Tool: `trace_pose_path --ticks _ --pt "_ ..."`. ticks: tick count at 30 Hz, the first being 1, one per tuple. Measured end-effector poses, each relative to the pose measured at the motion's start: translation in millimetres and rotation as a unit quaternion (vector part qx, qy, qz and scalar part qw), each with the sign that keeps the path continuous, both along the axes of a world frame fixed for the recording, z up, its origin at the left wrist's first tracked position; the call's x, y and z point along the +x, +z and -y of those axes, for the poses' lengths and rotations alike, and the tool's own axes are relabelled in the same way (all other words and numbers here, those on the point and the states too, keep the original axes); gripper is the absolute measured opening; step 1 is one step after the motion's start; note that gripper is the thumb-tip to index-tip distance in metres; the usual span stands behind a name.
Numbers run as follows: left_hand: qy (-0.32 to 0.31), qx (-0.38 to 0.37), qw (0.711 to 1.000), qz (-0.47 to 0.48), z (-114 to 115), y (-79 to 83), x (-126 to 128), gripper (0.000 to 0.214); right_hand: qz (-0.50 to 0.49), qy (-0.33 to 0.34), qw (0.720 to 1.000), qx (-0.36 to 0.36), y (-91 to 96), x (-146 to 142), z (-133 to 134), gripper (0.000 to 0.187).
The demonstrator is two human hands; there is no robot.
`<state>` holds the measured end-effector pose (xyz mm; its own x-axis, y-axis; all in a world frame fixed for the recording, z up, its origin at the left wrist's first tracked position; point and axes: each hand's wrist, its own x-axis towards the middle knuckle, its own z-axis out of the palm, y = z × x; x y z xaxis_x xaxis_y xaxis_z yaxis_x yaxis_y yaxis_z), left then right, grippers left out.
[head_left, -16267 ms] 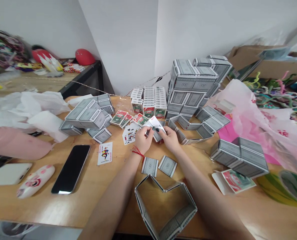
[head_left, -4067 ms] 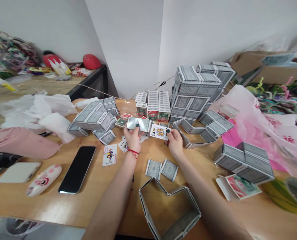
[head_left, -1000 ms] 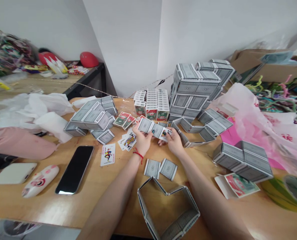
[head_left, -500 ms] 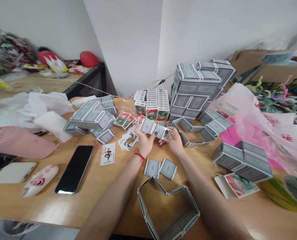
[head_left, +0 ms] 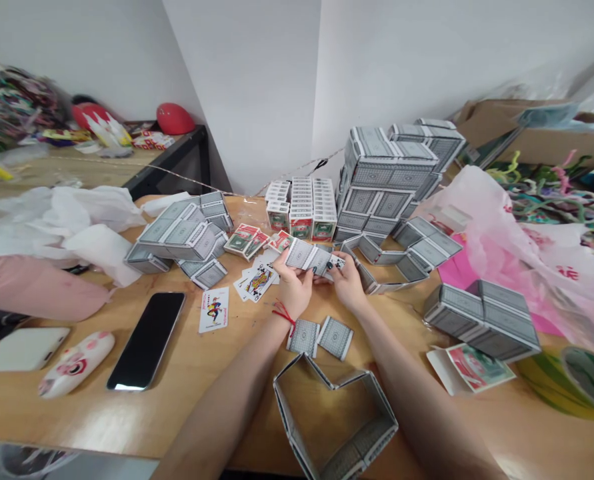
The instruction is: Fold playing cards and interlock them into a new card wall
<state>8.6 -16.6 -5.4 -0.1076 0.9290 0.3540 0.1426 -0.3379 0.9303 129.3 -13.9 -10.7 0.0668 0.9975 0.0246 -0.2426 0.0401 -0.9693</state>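
Both of my hands hold a short strip of playing cards (head_left: 301, 255) above the middle of the table, grey patterned backs facing up. My left hand (head_left: 295, 291) grips its left part, thumb on top. At the right end, my right hand (head_left: 347, 279) pinches the strip, where a card face with black pips shows. Two folded card pieces (head_left: 335, 337) lie below my hands. Closer to me stands a heart-shaped frame of folded cards (head_left: 289, 417). Left of my hands are loose face-up cards (head_left: 257, 280) and a joker card (head_left: 213, 310).
Card-box stacks (head_left: 301, 223) and a tall folded-card structure (head_left: 377, 180) stand at the back. Another card structure (head_left: 181, 230) and a phone (head_left: 147, 340) lie left. At right are an open card frame (head_left: 391, 288), card block (head_left: 481, 320), opened card box (head_left: 477, 370) and tape roll (head_left: 551, 383).
The strip has tilted a little, its right end lower, and my left hand has turned slightly. The whole view has shifted slightly. Both hands keep their hold.
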Motion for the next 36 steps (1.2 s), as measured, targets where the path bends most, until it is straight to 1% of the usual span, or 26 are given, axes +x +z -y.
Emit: trace_pose_path --ticks 4,6,9,11,14,17,21,24,28,30,32,34,36 --pt "-0.001 0.050 0.997 -0.059 2 -3.7 1 0.052 0.015 -0.053 0.998 0.007 4.7 0 1 0.028" --pt "-0.001 0.079 0.992 -0.095 2 -5.1 1 0.046 -0.006 -0.055 0.998 -0.002 5.8 0 1 0.029" --pt "0.012 0.137 0.977 -0.160 2 -7.2 0 0.038 -0.075 -0.032 0.996 -0.028 6.6 -2 2 0.031" --pt "0.010 0.181 0.964 -0.195 1 -7.8 -1 0.032 -0.126 -0.015 0.991 -0.042 7.5 -3 1 0.031" --pt "-0.043 0.225 0.941 -0.250 -1 -6.9 -2 0.030 -0.181 0.018 0.982 -0.052 10.2 -4 2 0.031" --pt "-0.087 0.231 0.919 -0.308 0 -5.6 -2 0.034 -0.218 0.049 0.973 -0.061 13.3 -3 4 0.037" --pt "-0.088 0.227 0.905 -0.349 2 -5.2 0 0.037 -0.234 0.074 0.968 -0.052 15.9 0 8 0.040" --pt "-0.092 0.213 0.903 -0.360 4 -2.7 0 0.041 -0.213 0.074 0.973 -0.051 17.9 3 9 0.040" --pt "-0.124 0.207 0.903 -0.355 6 5.2 -2 0.045 -0.222 0.046 0.973 -0.055 22.2 5 9 0.033" --pt "-0.132 0.198 0.912 -0.333 6 8.6 -3 0.047 -0.230 0.033 0.971 -0.053 24.0 7 9 0.031" --pt "-0.118 0.176 0.931 -0.298 6 10.0 -3 0.049 -0.225 0.039 0.972 -0.052 24.8 7 9 0.034" --pt "-0.083 0.159 0.947 -0.266 5 9.7 -3 0.048 -0.213 0.059 0.974 -0.049 24.9 6 9 0.037" --pt "-0.050 0.161 0.952 -0.254 4 8.6 -3 0.042 -0.204 0.078 0.975 -0.049 24.7 5 9 0.040"
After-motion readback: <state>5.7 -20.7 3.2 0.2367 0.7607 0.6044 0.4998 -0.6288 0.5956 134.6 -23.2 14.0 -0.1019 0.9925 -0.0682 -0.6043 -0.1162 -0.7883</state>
